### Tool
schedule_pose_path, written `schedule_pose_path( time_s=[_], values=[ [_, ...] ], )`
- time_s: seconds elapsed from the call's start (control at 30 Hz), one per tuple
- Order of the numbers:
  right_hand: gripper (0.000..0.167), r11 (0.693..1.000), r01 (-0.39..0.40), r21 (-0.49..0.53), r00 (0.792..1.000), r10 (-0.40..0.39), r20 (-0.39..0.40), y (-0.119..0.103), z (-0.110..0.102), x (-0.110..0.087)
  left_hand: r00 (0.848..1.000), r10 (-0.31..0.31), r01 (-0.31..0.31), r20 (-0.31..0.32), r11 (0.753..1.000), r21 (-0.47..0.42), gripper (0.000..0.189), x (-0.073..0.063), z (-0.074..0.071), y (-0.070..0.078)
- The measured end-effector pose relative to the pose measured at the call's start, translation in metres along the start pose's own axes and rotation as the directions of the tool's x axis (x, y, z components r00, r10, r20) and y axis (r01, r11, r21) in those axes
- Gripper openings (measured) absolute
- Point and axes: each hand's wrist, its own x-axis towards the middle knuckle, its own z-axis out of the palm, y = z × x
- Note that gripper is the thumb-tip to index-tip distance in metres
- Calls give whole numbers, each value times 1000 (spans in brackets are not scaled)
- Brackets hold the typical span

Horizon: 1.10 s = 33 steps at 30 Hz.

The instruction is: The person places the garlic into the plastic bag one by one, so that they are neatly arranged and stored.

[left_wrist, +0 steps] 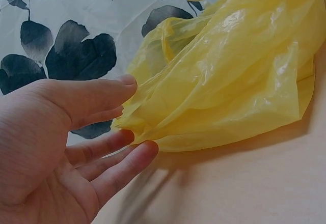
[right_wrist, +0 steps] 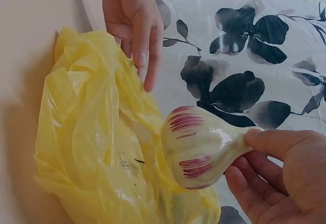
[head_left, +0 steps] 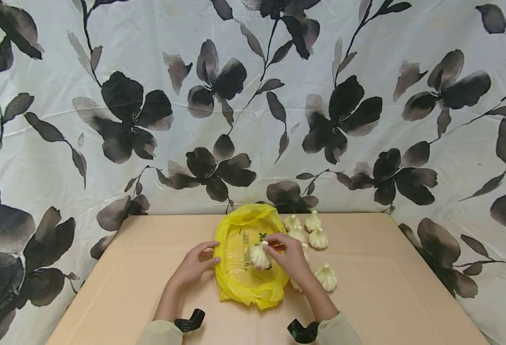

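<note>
A yellow plastic bag (head_left: pixel 231 282) lies on the table with its mouth spread open and dark print showing inside. At its left rim, my left hand (head_left: pixel 197 262) pinches the plastic between thumb and fingers, seen close in the left wrist view. My right hand (head_left: pixel 289 254) holds a garlic bulb (head_left: pixel 260 256) by its stem, above the bag's opening. In the right wrist view this garlic bulb (right_wrist: pixel 196 147) is pale, glossy and streaked with purple-red. The right thumb and fingers grip only the narrow stem end.
Several more garlic bulbs (head_left: pixel 318 238) lie to the right of the bag, some partly hidden by my right hand and forearm. One bulb (head_left: pixel 326 277) sits nearer the front. The tan table (head_left: pixel 378 287) meets a floral cloth (head_left: pixel 274 143) at its back edge.
</note>
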Motion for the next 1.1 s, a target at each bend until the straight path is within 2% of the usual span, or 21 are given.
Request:
schedule_pose_path(
  time_s=[0.63, 0.7, 0.9, 1.1],
  values=[
    [16, 997, -57, 47, 998, 55, 37, -4, 16, 3, 1000, -13, 12, -12, 1000, -14, 48, 2, 1, 2],
    [15, 998, -36, 49, 998, 34, 46, 5, 17, 5, 1000, -14, 14, -8, 1000, -16, 49, 6, 1, -2],
    [16, 1000, -2, 30, 998, 0, 70, 10, 17, 11, 999, -31, 30, -21, 999, -16, 50, 11, 3, -1],
    [17, 999, 18, 34, 995, -21, 98, 16, 18, 17, 1000, -16, 16, -22, 1000, -18, 50, 16, 6, 0]
  ],
)
